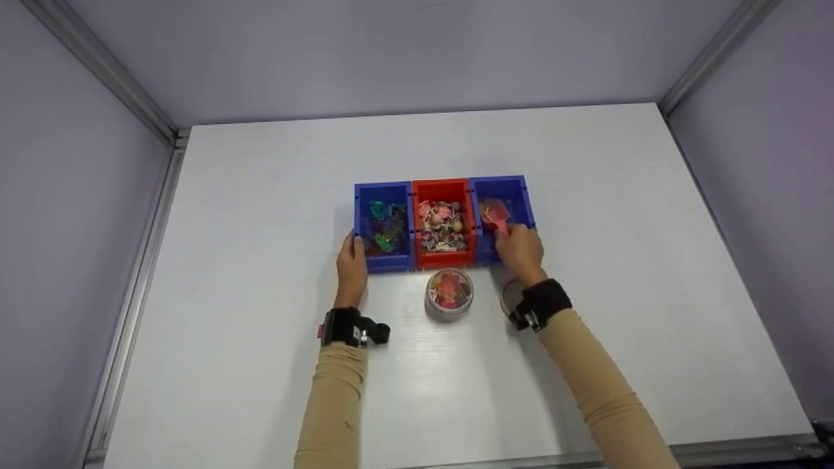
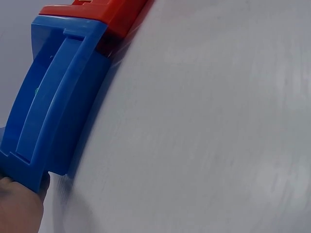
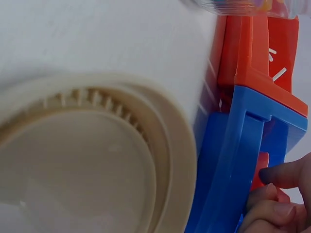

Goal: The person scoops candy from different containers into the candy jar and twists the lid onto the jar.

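My right hand (image 1: 521, 251) grips the handle of a pink scoop (image 1: 497, 212) inside the right blue bin (image 1: 515, 187). Small pieces lie at the scoop's bowl, too blurred to name. At the left blue bin (image 1: 384, 262), my left hand (image 1: 352, 270) holds the near outer corner; in the left wrist view the hand (image 2: 20, 206) is at that rim, most fingers hidden. Between these bins sits a red bin (image 1: 444, 259) with small lollipop-like pieces. Green and amber translucent pieces (image 1: 386, 240) lie in the left bin.
In front of the red bin stands a round clear jar (image 1: 449, 312) filled with colourful pieces. A beige round lid (image 3: 82, 165) lies on the white table (image 1: 228, 326) under my right wrist, partly hidden in the head view. Grey walls (image 1: 391, 58) enclose the table's back and sides.
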`<state>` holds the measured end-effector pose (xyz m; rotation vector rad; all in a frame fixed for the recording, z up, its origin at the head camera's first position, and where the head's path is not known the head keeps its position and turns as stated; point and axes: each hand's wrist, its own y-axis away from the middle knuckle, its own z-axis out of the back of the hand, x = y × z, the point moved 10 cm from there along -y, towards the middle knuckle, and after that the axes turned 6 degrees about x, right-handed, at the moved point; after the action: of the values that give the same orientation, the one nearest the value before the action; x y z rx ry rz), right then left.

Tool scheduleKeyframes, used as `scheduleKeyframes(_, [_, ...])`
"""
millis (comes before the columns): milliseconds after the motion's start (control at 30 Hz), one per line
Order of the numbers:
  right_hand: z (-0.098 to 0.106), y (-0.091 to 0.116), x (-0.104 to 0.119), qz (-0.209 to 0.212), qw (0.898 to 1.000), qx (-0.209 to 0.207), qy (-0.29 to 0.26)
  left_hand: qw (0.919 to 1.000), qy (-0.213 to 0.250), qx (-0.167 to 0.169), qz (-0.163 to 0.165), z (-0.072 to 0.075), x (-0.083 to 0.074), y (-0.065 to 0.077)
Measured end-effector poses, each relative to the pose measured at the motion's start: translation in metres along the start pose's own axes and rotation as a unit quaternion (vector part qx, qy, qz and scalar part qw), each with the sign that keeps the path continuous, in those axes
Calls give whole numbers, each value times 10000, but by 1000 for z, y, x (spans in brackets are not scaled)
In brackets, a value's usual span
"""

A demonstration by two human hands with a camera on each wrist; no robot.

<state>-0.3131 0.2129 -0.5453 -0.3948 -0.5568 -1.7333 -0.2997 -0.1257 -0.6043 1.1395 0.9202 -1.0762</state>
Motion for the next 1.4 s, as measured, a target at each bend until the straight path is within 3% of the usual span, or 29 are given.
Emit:
scheduleKeyframes(533, [-1,8,-11,-208,9997,118,-75,9999,-69,-22,-78,-1,-3,0])
scheduleKeyframes(833, [3,17,-11,60,9991,-219,-370,10000,37,19,53,-1,-1,-1])
scheduleKeyframes(1400, [11,38,-21,97,9964,-492,-678,10000,25,69,38,-1,-1,0])
